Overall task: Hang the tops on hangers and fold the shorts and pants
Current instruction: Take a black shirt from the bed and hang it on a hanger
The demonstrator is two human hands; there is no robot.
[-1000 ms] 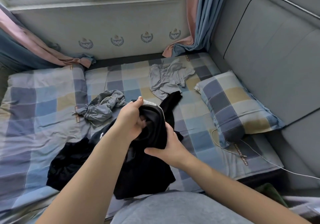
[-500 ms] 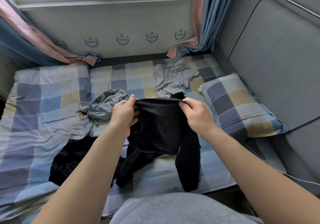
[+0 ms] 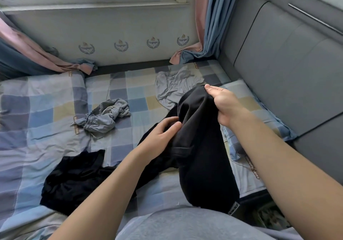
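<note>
One garment is in hand: black pants (image 3: 200, 156) hang unfolded over the bed (image 3: 37, 128). The right hand (image 3: 222, 102) has its grip curled round their top edge, and the left hand (image 3: 161, 137) pinches the cloth lower down. Nothing looks folded or hung yet. Crumpled grey shorts (image 3: 105, 117), a grey top (image 3: 176, 87) and another black garment (image 3: 74, 178) lie waiting on the bed; no hangers show.

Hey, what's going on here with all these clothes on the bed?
A person is sorting laundry on a checked bed. Their right hand grips the raised top of what look like black pants, while the left hand pinches the fabric lower down; one leg hangs down toward the near edge of the bed. A crumpled grey garment, a light grey garment and a second black garment lie loose on the bed, none folded yet. No hangers are in view.
</note>
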